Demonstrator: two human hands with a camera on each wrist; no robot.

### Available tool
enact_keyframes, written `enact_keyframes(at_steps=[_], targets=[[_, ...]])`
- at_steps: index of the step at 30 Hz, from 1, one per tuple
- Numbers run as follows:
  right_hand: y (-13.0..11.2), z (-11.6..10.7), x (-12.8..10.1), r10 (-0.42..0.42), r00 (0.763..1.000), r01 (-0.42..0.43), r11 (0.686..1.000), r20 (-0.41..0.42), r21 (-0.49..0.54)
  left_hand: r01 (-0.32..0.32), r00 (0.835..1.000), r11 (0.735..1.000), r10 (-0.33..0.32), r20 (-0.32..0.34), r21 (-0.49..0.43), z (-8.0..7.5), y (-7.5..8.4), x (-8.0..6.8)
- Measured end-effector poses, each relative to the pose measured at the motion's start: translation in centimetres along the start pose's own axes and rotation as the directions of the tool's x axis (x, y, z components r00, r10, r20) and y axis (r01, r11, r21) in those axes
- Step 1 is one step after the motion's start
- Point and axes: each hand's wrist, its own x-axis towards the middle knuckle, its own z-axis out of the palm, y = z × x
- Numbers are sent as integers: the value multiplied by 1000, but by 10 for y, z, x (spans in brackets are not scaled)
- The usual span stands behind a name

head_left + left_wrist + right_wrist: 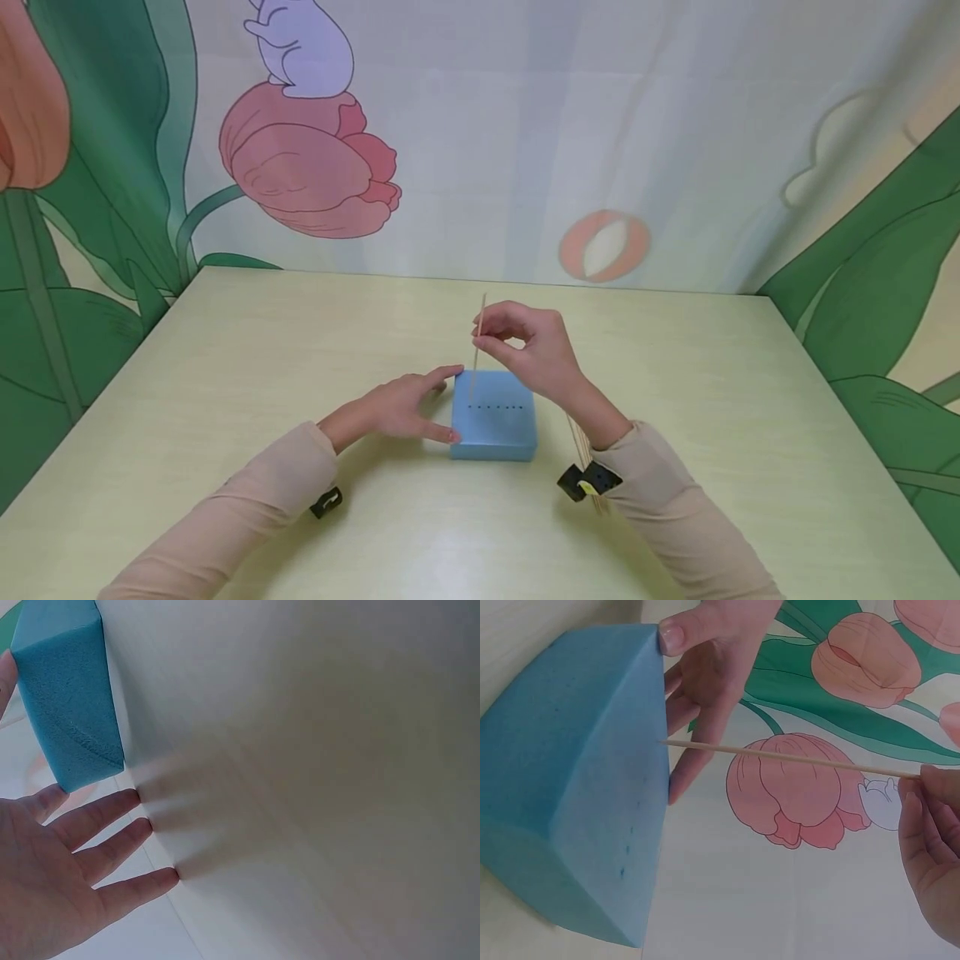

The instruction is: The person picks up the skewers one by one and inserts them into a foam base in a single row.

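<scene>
A blue foam block [493, 429] lies on the table, a row of several small dark holes across its top. My right hand [534, 348] pinches a thin wooden skewer [476, 367] between thumb and fingers, well above the block. The skewer stands nearly upright, its lower tip at the left end of the row; in the right wrist view the skewer [795, 758] meets the block's top face. Whether the tip has entered the foam I cannot tell. My left hand [405, 407] spreads beside the block, thumb and forefinger touching its left edge. Its other fingers [112, 851] extend straight toward the tabletop.
Several more skewers [579, 442] lie on the table right of the block, partly under my right forearm. Black wrist straps [326, 502] show on both sleeves. Behind the table [300, 333] hangs a curtain [480, 150] printed with tulips and a rabbit.
</scene>
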Motion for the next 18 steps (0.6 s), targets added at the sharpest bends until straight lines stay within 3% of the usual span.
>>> enact_keyframes(at_steps=[18], targets=[[5, 10, -12, 30, 999, -28, 998, 38, -60, -19, 1000, 1000, 19, 0, 13, 0, -3, 1]])
